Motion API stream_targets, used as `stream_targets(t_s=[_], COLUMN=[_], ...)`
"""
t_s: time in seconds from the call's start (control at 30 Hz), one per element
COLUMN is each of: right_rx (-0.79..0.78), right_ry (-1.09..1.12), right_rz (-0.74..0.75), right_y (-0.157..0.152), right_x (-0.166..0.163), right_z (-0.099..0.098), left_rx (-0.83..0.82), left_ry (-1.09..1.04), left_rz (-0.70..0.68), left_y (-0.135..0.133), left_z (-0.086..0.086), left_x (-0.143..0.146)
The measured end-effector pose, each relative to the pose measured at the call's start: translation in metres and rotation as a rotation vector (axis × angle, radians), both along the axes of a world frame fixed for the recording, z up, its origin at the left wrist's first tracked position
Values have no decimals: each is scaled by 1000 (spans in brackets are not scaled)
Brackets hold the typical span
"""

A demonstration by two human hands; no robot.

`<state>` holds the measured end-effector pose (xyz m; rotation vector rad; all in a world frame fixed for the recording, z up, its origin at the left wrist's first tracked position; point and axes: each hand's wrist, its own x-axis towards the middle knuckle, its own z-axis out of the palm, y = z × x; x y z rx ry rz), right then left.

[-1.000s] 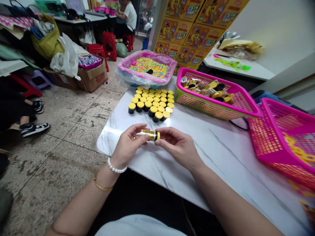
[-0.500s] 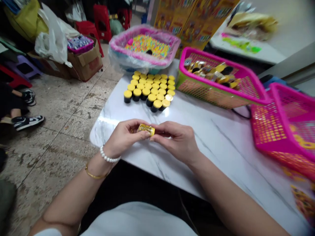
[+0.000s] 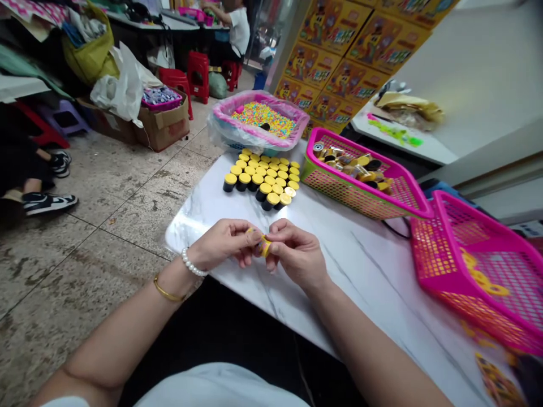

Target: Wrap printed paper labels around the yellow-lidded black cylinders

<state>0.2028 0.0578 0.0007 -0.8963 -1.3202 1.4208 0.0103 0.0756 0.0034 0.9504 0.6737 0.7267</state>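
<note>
Both hands meet above the near edge of the white marbled table (image 3: 339, 282). My left hand (image 3: 223, 244) pinches one side of a small yellow printed wrapper (image 3: 265, 247) between thumb and fingers. At its other side, my right hand (image 3: 299, 254) grips the wrapper with thumb and fingertips. The fingers cover much of it, so its full shape is hidden. Just beyond the hands, several small black jars with yellow lids (image 3: 270, 180) stand upright in close rows.
Behind the jars is a plastic-lined pink tub (image 3: 220, 110) of colourful pellets. To its right stand a pink-green basket (image 3: 373, 152) of wrapped pieces and a pink basket (image 3: 436, 243) with yellow rings. Printed yellow boxes (image 3: 352, 51) are stacked behind. A person (image 3: 240, 31) sits far back.
The wrapper has turned from lying flat across to a steeper angle, and more of it is covered by fingers. The view has tilted up, bringing the seated person into sight.
</note>
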Motion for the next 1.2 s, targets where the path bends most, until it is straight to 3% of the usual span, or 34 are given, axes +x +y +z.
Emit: stream_targets(t_s=[0.13, 0.3, 0.43, 0.67, 0.83, 0.93, 1.03, 1.2], right_rx=[58, 217, 179, 349, 520, 553, 636, 738], right_ry=[-72, -160, -156, -246, -579, -646, -676, -730], right_rz=[43, -135, -108, -211, -206, -145, -316, -874], right_y=[3, 2, -2, -4, -13, -19, -2, 75], right_x=[3, 0, -5, -9, -9, -9, 4, 71], right_z=[-1, -2, -1, 0, 4, 6, 20, 72], left_rx=[-16, -15, -37, -106, -106, -94, -118, -99], left_ry=[13, -25, 42, 30, 93, 93, 14, 27], left_rz=[3, -48, -17, 14, 2, -26, -59, -10], left_y=[2, 2, 1, 3, 3, 4, 5, 2], left_z=[-4, -2, 2, 3, 5, 4, 1, 1], left_x=[0, -1, 1, 5, 4, 4, 3, 1])
